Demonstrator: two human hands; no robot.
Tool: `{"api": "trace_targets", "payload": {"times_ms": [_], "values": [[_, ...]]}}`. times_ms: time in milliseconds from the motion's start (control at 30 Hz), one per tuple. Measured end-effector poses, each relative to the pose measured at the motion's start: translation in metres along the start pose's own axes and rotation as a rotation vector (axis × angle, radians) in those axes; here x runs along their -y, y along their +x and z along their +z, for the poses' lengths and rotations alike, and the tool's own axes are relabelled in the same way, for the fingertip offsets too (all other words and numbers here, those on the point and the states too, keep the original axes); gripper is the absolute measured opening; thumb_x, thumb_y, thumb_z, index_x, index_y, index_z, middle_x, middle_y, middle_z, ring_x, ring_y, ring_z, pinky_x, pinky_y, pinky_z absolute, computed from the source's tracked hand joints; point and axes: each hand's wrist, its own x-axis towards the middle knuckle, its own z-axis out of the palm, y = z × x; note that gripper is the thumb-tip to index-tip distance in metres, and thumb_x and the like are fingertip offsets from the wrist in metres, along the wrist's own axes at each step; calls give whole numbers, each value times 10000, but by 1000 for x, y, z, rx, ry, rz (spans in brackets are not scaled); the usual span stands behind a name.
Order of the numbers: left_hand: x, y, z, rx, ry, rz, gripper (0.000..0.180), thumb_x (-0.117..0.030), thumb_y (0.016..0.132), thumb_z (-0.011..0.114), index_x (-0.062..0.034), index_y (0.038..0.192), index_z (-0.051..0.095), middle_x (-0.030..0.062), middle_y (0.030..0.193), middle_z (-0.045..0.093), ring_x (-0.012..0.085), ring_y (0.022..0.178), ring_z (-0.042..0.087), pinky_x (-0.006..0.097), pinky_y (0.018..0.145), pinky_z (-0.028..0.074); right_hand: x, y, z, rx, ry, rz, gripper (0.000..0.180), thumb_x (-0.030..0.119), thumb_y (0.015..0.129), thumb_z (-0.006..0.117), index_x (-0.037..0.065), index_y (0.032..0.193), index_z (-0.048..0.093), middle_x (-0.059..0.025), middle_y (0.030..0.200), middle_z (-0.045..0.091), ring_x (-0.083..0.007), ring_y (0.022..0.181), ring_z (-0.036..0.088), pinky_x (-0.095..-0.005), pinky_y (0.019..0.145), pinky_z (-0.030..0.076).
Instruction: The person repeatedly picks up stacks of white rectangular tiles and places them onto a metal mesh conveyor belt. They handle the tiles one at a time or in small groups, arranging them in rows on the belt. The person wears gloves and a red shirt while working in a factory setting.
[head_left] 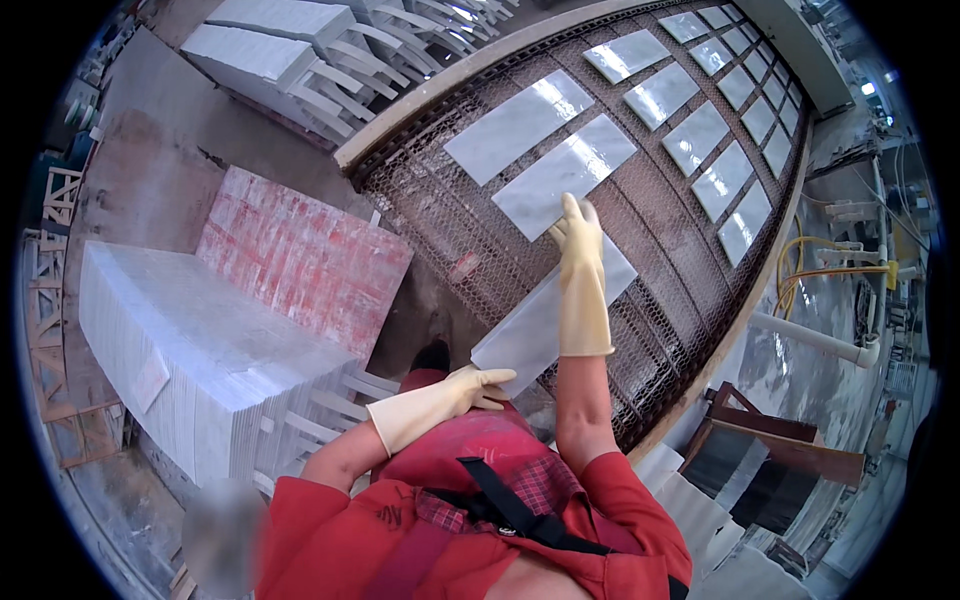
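Observation:
My right hand (578, 235), in a cream rubber glove, reaches over a mesh belt, with its fingertips at the near edge of a wet white-grey stone slab (565, 175). Its fingers are stretched out, and I see nothing held in them. Under my right wrist lies another pale slab (525, 330), its near end sticking out past the belt toward my body. Beside that end is my left hand (475, 388), gloved the same way, with fingers apart; whether they touch the slab I cannot tell. My right glove and forearm hide part of this slab.
Rows of glossy slabs (725, 180) lie along the mesh belt (480, 260), framed by a pale rail (440, 85). At my left stands a stack of slabs (190, 350) beside a red-stained board (300, 260). More stacks (250, 55) are behind. Yellow hose (795, 265) hangs right.

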Motion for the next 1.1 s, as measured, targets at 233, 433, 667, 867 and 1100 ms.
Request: {"api": "trace_targets", "payload": {"times_ms": [233, 433, 667, 867, 1100], "values": [[13, 2, -2, 176, -257, 61, 896, -511, 881, 822, -125, 1584, 422, 159, 1552, 506, 469, 1410, 456, 718, 1121, 397, 20, -112, -57, 24, -191, -402, 439, 279, 1081, 601, 56, 1459, 598, -130, 1476, 611, -211, 1366, 572, -372, 1169, 429], [6, -16, 23, 226, -446, 165, 926, -834, 925, 475, -272, 1649, 344, 90, 1701, 337, 464, 1516, 311, 860, 1105, 237, -61, -188, -148, -61, -182, -89, 367, 275, 1093, 595, -35, 1266, 689, -129, 1204, 750, -202, 1105, 715, -331, 1024, 539], [-9, -26, 55, 146, -691, 173, 729, -649, 1031, 393, -196, 1602, 424, 135, 1687, 360, 456, 1498, 368, 831, 1138, 215, -135, -217, -158, 74, -162, 169, 439, 335, 1103, 558, -2, 1371, 643, -168, 1216, 738, -234, 1110, 702, -346, 1005, 535], [0, -25, 66, 70, -803, 165, 553, -384, 1014, 500, -99, 1487, 506, 202, 1563, 482, 452, 1434, 452, 772, 1139, 312, -121, -205, -133, 114, -58, 259, 551, 388, 1073, 608, -35, 1425, 577, -149, 1254, 710, -228, 1126, 690, -351, 998, 522], [40, 16, 23, 59, -891, 221, 306, 90, 900, 510, 103, 1197, 580, 277, 1315, 624, 444, 1251, 603, 656, 1132, 476, -134, -193, -150, 194, 49, 249, 450, 349, 1060, 658, -22, 1314, 643, -87, 1199, 725, -163, 1076, 687, -336, 961, 545]]}}
